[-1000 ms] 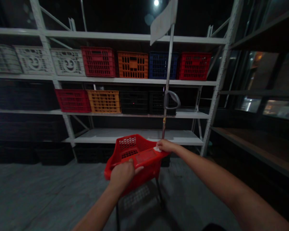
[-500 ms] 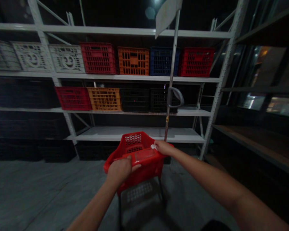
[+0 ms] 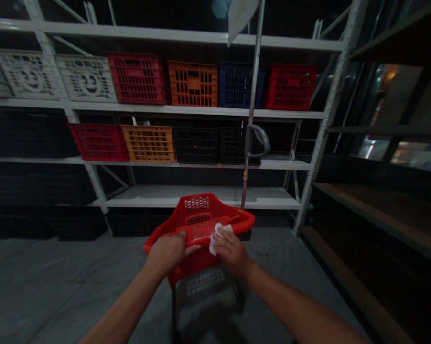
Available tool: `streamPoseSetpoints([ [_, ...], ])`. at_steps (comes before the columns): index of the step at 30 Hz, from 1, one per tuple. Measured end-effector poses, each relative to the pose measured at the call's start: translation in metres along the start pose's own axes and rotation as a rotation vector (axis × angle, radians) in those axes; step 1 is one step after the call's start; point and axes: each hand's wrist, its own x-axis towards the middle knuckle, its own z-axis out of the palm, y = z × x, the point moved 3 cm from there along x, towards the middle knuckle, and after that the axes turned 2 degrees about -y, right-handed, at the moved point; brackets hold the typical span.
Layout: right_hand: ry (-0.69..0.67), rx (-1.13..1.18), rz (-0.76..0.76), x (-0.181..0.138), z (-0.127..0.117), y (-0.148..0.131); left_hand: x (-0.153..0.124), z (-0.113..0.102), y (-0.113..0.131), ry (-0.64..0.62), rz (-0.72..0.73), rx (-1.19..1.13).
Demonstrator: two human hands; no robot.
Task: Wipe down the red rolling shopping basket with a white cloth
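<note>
A red plastic shopping cart (image 3: 197,202) stands before me, its handle side toward me. On the left part of its handle rests my left hand (image 3: 168,253), fingers closed over the bar and thumb along the near side. My right hand (image 3: 231,251) presses a crumpled white tissue (image 3: 215,239) against the handle, right of the middle. A clear panel (image 3: 203,231) on the handle lies between the two hands. Upright from the cart's right side rises a metal pole (image 3: 253,95) with a grey loop grip (image 3: 259,141) and a white sign (image 3: 241,18) near its top.
White metal shelving (image 3: 187,111) spans the back. It bears white, red, orange crates (image 3: 193,83), a blue crate (image 3: 241,85), a yellow crate (image 3: 149,144) and black ones (image 3: 196,145). A brown-shelved rack (image 3: 376,215) stands along the right. Grey floor (image 3: 72,282) surrounds the cart.
My right hand with the tissue has moved left and nearer along the handle, from its right corner toward the middle. My left hand keeps its hold. The view has shifted slightly.
</note>
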Motion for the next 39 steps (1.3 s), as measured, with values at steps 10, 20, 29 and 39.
streamPoseSetpoints([
  [10,-0.077,0.052,-0.053,-0.005,-0.05,0.039,0.0,0.003,-0.029,-0.051,0.042,-0.028],
  [20,-0.324,-0.179,0.453,0.024,-0.028,0.06,0.005,0.002,-0.019,-0.043,-0.011,-0.029],
  [29,-0.55,-0.11,0.428,0.033,-0.046,0.07,0.009,0.006,-0.027,-0.021,0.034,0.0],
  [39,0.101,-0.001,0.818,-0.008,-0.046,0.096,0.015,0.013,-0.04,-0.016,0.044,-0.05],
])
